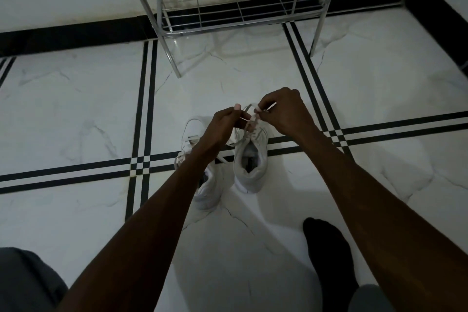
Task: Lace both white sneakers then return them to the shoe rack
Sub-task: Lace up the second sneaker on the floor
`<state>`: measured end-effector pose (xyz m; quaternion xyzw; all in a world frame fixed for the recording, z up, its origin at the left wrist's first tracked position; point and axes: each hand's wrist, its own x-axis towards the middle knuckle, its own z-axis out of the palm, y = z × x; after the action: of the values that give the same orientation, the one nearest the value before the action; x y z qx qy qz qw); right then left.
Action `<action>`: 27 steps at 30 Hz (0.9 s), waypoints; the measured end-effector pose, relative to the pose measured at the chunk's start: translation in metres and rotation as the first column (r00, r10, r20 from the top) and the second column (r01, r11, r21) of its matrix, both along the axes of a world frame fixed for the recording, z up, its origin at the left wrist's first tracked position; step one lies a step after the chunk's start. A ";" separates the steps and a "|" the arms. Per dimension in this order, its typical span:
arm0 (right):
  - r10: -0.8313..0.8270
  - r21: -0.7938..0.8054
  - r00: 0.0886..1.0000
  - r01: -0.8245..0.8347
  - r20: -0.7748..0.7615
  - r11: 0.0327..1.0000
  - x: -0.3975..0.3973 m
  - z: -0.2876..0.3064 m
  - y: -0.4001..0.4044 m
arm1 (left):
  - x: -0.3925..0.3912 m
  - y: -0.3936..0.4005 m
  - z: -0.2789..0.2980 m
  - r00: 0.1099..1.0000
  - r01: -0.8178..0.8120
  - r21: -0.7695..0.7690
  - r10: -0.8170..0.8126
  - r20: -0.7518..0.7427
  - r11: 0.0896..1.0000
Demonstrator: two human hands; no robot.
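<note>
Right sneaker [250,159] stands on floor [76,109], toe twd rack [235,2]. Both hands over its front: left hand [222,124] & right hand [283,111] each pinch a lace [247,119]. Left sneaker [200,159] just beside, partly under left arm.

2 white sneakers [250,159] side by side on floor, metal shoe rack [235,2] behind, w/ bare shelf

White marble-look floor [76,114] with black stripes — two white sneakers [250,159], chrome shoe rack [235,5] standing on it.
</note>
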<state>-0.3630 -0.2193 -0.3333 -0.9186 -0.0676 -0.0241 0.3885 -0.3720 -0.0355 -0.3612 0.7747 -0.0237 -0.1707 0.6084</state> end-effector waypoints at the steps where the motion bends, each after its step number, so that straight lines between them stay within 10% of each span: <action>1: -0.029 0.057 1.000 0.028 0.006 0.998 -0.001 0.000 0.002 | 0.002 -0.001 -0.002 1.000 0.001 0.006 -0.001 0.020 1.000; 12: 0.000 0.626 0.963 0.176 -0.270 0.760 -0.003 -0.010 0.000 | 0.010 0.013 0.000 0.955 -0.165 0.462 0.024 0.296 0.872; 17: 0.017 0.728 0.927 0.283 -0.375 0.625 -0.004 -0.011 -0.001 | 0.001 0.029 0.022 0.993 -0.110 -0.142 0.102 -0.063 0.984; 20: 0.043 0.726 0.913 0.294 -0.406 0.622 -0.005 -0.009 0.004 | 0.001 0.029 0.023 0.956 -0.204 -0.612 0.021 -0.294 0.764; 24: 0.068 0.680 0.850 0.367 -0.522 0.635 -0.008 -0.007 0.008 | 0.003 0.023 0.017 0.910 -0.376 -0.714 0.092 -0.403 0.590; 27: -0.099 0.555 0.752 0.561 -0.651 0.614 -0.014 -0.023 -0.004 | 0.006 0.032 0.005 0.826 -0.552 -0.519 0.340 -0.451 0.653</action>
<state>-0.3771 -0.2236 -0.3563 -0.6473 0.2447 0.1468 0.7068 -0.3662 -0.0037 -0.3566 0.4691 0.2114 -0.1163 0.8495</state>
